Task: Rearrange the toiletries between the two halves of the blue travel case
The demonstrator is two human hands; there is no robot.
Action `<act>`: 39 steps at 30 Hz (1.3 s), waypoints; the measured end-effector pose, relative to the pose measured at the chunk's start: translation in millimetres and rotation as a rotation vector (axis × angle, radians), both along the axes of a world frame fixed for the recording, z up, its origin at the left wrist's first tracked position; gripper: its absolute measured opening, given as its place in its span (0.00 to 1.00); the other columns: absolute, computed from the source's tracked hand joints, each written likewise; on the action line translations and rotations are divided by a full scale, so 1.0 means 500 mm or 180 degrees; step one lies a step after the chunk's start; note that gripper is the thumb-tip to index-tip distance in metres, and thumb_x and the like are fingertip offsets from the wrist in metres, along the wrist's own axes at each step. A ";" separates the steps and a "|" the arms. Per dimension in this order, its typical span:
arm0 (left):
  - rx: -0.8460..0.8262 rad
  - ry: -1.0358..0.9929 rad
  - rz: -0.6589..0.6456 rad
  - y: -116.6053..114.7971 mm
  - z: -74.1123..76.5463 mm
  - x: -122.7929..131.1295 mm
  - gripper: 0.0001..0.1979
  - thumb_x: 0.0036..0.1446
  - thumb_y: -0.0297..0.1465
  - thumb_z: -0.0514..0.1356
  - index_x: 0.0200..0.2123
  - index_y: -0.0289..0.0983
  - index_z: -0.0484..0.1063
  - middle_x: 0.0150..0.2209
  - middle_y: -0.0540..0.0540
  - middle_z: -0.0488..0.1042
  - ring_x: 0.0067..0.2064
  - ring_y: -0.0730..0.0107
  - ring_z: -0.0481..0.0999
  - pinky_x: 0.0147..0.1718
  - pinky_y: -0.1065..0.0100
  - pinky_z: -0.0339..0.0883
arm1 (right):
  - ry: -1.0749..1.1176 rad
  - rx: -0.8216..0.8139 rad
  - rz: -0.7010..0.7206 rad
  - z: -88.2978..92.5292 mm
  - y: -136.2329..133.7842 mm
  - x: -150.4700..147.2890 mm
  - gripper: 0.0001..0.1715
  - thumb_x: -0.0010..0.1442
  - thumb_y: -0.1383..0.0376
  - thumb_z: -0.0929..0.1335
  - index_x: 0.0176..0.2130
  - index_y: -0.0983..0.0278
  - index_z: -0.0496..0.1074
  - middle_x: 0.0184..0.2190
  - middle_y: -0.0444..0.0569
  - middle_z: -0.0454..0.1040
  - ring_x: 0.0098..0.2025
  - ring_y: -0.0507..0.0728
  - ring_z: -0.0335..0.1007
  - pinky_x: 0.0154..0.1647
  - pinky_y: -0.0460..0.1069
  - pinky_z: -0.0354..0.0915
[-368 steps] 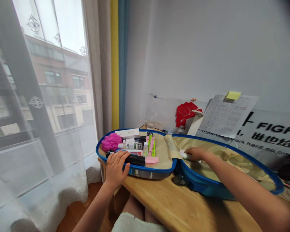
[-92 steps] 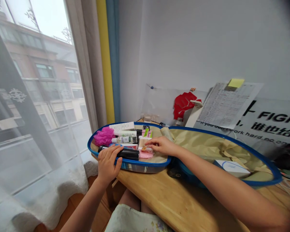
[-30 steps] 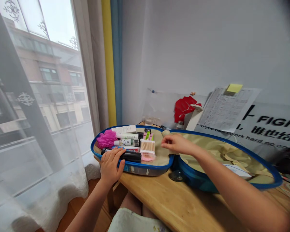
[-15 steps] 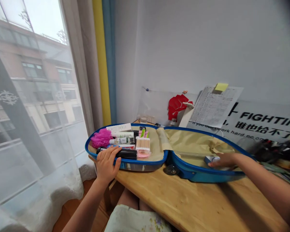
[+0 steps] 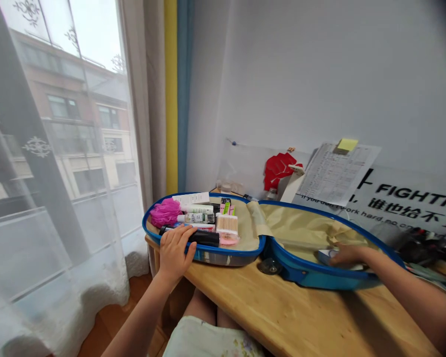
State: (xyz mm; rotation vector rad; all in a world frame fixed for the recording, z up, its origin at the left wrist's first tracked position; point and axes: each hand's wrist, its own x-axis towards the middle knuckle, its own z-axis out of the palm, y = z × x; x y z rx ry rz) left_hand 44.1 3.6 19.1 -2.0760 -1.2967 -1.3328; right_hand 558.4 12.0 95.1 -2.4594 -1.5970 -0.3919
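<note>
A blue suitcase [image 5: 241, 259] lies open on the wooden table. My left hand [image 5: 175, 249] rests over the near rim of its left half, fingers stretched out and thumb apart. The fingertips lie on a dark cylinder [image 5: 208, 238]. Around it sit a pink bath puff [image 5: 165, 213], a white tube [image 5: 196, 218], a white box [image 5: 191, 198], a pack of cotton swabs [image 5: 227, 224] and a pink item [image 5: 228, 239]. Inside the right half, my right hand [image 5: 347, 254] is closed on a small blue-and-white box [image 5: 325, 256], partly hidden by the fingers and rim.
The wooden table [image 5: 282, 317] extends toward me under the suitcase. Sheer curtains [image 5: 96, 208] hang at the left. Behind the suitcase are papers [image 5: 342, 173] with a yellow clip, a red fist cutout [image 5: 278, 168] and a lettered banner. Dark clutter [image 5: 427, 250] stands at the right.
The view has shifted slightly, so everything appears a little further right and lower. Both hands keep about the same places on and in the suitcase.
</note>
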 end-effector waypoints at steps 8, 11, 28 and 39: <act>0.0048 0.0000 0.0045 -0.002 0.004 0.004 0.18 0.63 0.36 0.47 0.49 0.40 0.70 0.48 0.44 0.75 0.50 0.58 0.69 0.50 0.57 0.53 | 0.0644 -0.0516 0.0700 0.152 0.024 -0.096 0.47 0.49 0.52 0.67 0.61 0.73 0.55 0.56 0.67 0.64 0.54 0.65 0.66 0.53 0.53 0.61; -0.0003 0.0002 0.0038 -0.001 0.003 0.003 0.18 0.63 0.36 0.47 0.50 0.40 0.70 0.48 0.44 0.75 0.51 0.58 0.69 0.50 0.57 0.53 | 0.0587 -0.0344 0.1707 0.185 0.041 -0.206 0.51 0.48 0.49 0.67 0.62 0.72 0.51 0.60 0.65 0.57 0.60 0.64 0.58 0.59 0.53 0.55; -0.0061 -0.0039 0.0005 0.003 -0.006 0.003 0.19 0.61 0.36 0.48 0.51 0.40 0.70 0.48 0.43 0.74 0.51 0.59 0.69 0.51 0.57 0.54 | 0.0113 -0.1007 0.2859 0.095 0.316 -0.534 0.50 0.40 0.53 0.74 0.59 0.65 0.59 0.56 0.61 0.59 0.58 0.68 0.56 0.58 0.57 0.55; 0.0030 -0.0075 -0.0033 0.000 0.001 0.005 0.18 0.62 0.35 0.47 0.50 0.40 0.69 0.47 0.44 0.75 0.51 0.58 0.69 0.49 0.57 0.54 | 0.0408 -0.1505 0.2993 0.060 0.343 -0.532 0.54 0.43 0.53 0.71 0.64 0.62 0.52 0.67 0.55 0.44 0.68 0.67 0.37 0.66 0.60 0.38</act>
